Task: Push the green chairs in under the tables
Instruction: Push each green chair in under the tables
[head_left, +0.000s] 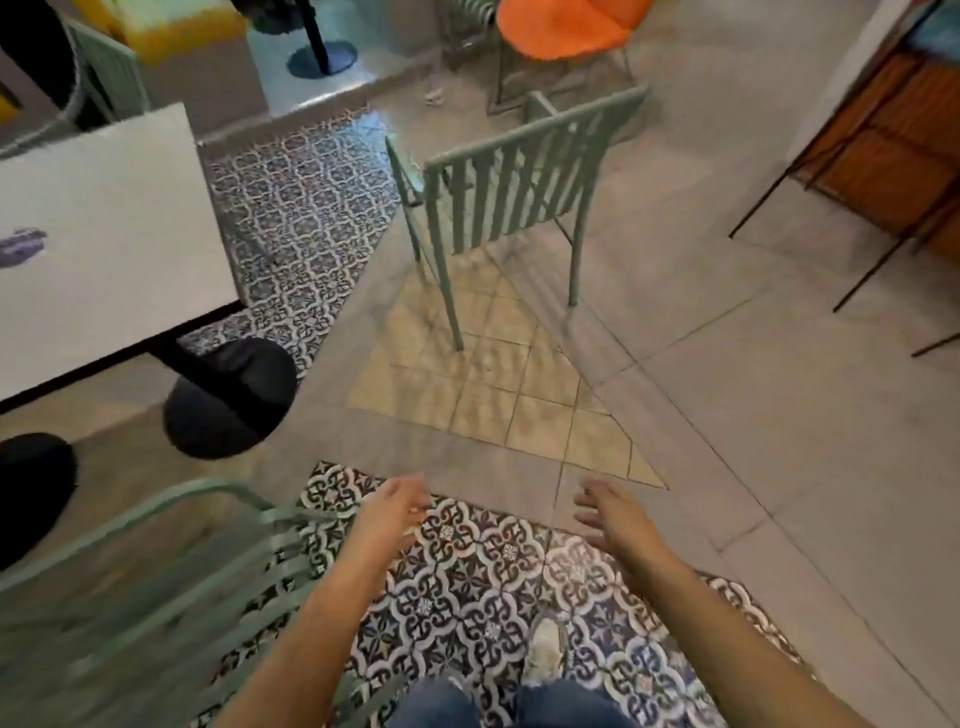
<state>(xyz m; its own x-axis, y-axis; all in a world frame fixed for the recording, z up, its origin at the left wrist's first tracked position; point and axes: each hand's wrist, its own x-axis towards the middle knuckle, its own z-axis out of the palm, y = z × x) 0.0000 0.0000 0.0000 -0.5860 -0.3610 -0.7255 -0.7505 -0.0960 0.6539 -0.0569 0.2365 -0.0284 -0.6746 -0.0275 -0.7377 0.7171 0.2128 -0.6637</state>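
Note:
A green slatted chair (511, 192) stands alone on the open floor ahead, its back towards me, well away from the white table (104, 234) at the left. A second green chair (156, 582) sits close at my lower left, beside that table. My left hand (389, 512) and my right hand (608, 512) reach forward over the patterned tiles, fingers apart, holding nothing. Both hands are far short of the chair ahead. The left hand hovers just right of the near chair's rail without touching it.
Two black round table bases (228, 400) rest on the floor at the left. An orange chair (561, 31) stands at the back, a dark-legged wooden unit (883, 145) at the right. Another green chair (111, 73) is at the top left. My shoe (545, 649) shows below.

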